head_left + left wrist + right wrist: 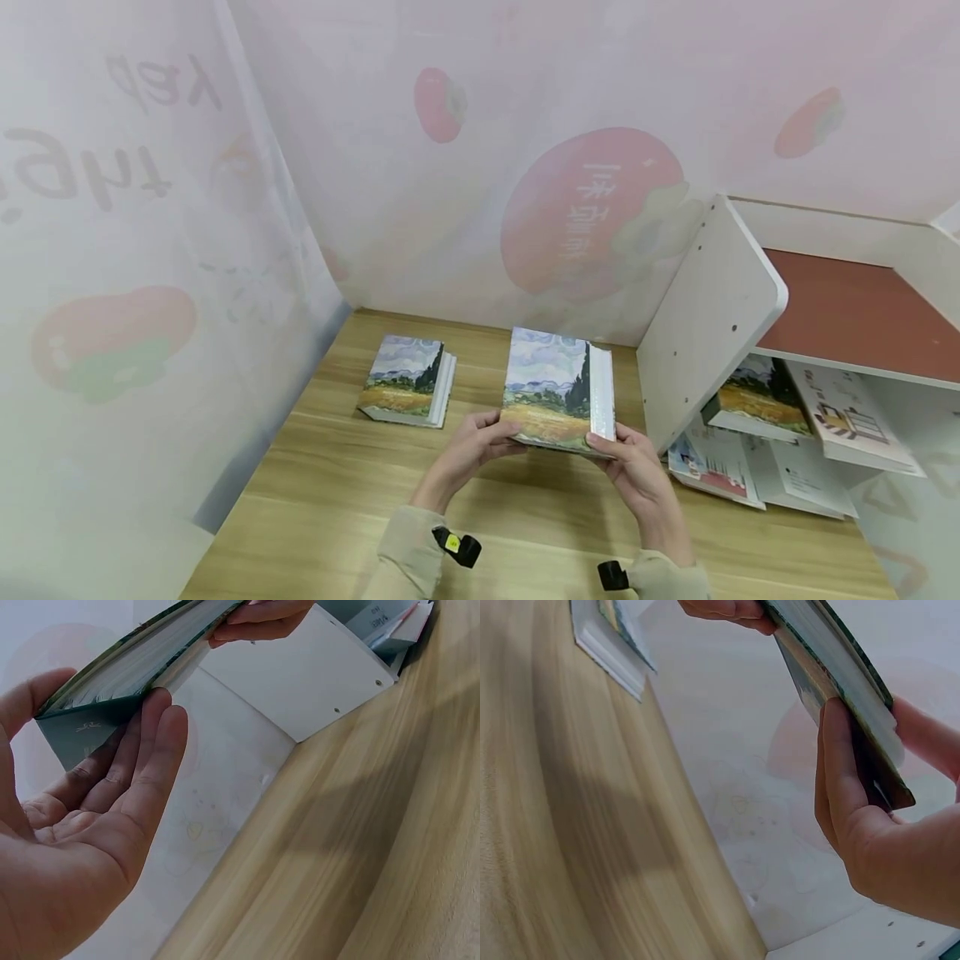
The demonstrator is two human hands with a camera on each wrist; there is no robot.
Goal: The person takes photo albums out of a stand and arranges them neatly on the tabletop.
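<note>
Both hands hold 1 book (558, 390) above the wooden table (337, 467), cover facing up, its painted landscape of sky, dark tree and yellow field plain in the head view. The left hand (468, 450) grips the book's near left corner and the right hand (637, 467) grips its near right corner, where the white page block shows along the right edge.

The left wrist view adds what the head view hides: the left hand (82, 825) has its fingers (142, 765) nearly straight beneath the book's dark corner (90, 727), with the thumb coming up on the other side, so the corner sits pinched between thumb and fingers. The far hand shows at the top of that picture, clasping the opposite end.

The right wrist view shows the right hand (877, 825) clamped on the book's edge (840, 682), thumb on 1 face and fingers behind the other, the pages seen edge-on. The other hand's fingertips grip the far end at the top.

Left of the grip and farther back, a 2nd book (408, 381) with the same cover lies flat on the table, well apart from the held one. Right of the grip stands a white shelf unit (712, 325), its side panel just beside the held book; inside lie a 3rd matching book (753, 396) and some booklets (757, 475).
</note>
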